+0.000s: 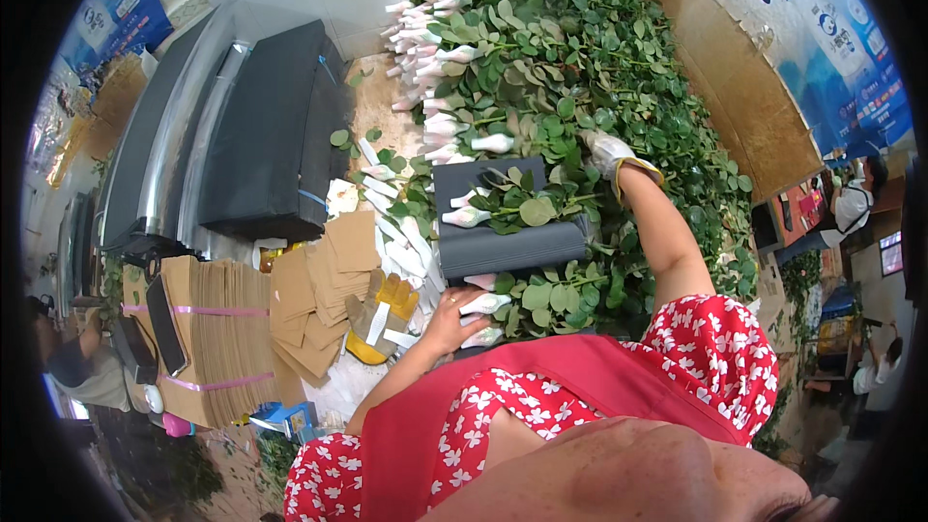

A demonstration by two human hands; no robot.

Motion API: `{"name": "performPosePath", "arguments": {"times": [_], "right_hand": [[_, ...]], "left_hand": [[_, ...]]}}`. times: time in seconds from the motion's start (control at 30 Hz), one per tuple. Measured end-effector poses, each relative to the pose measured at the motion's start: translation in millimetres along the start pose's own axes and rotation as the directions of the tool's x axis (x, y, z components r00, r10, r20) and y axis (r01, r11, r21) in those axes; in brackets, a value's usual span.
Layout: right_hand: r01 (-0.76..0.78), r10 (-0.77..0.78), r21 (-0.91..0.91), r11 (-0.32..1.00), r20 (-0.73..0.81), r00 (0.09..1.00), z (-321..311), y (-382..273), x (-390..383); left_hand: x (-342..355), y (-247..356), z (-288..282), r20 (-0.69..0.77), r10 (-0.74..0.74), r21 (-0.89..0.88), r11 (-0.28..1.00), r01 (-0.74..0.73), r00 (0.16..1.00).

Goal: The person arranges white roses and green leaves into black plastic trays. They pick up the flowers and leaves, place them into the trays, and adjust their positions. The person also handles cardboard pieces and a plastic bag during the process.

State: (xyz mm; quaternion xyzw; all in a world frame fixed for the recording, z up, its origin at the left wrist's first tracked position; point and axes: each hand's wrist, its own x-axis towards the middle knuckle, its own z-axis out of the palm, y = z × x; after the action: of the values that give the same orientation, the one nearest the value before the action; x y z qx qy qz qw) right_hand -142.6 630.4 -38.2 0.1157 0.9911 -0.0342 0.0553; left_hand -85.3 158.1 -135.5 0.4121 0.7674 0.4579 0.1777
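Note:
My bare left hand (449,325) curls its fingers about a white-sleeved rose (485,304) at the near edge of the work area. Farther off, my right hand (609,152), in a pale work glove, closes among the leafy stems. A sleeved rose (493,143) lies level with it, out to the right of the others; leaves partly hide the fingertips. Between my hands are a dark flat sheet (483,174) and a dark grey folded wrap (512,249), with a few sleeved roses (466,217) lying between them.
A large pile of leafy roses (570,48) fills the back, sleeved heads leftward, against a brown board (744,87). At left stand black boxes (271,126) and strapped cardboard sheets (217,338). A yellow-grey glove (382,317) lies near loose white sleeves (404,256). Other people work at both sides.

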Motion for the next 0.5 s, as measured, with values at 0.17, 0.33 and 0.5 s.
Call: {"name": "performPosePath", "arguments": {"times": [0.17,0.33,0.5], "right_hand": [[-0.071,0.096,0.072,0.995,-0.447,0.889,-146,-56,-28],[0.002,-0.061,-0.086,0.996,-0.684,0.727,-254,-65,-8],[-0.049,-0.006,-0.141,0.989,-0.368,0.93,-220,-59,88]], "left_hand": [[-4,5,-3,-0.011,-0.025,0.0,1.0,0.025,1.0],[-5,-1,1,-0.012,0.014,0.002,1.0,-0.014,1.0],[1,5,-1,-0.015,0.05,0.014,0.999,-0.05,0.999]]}}
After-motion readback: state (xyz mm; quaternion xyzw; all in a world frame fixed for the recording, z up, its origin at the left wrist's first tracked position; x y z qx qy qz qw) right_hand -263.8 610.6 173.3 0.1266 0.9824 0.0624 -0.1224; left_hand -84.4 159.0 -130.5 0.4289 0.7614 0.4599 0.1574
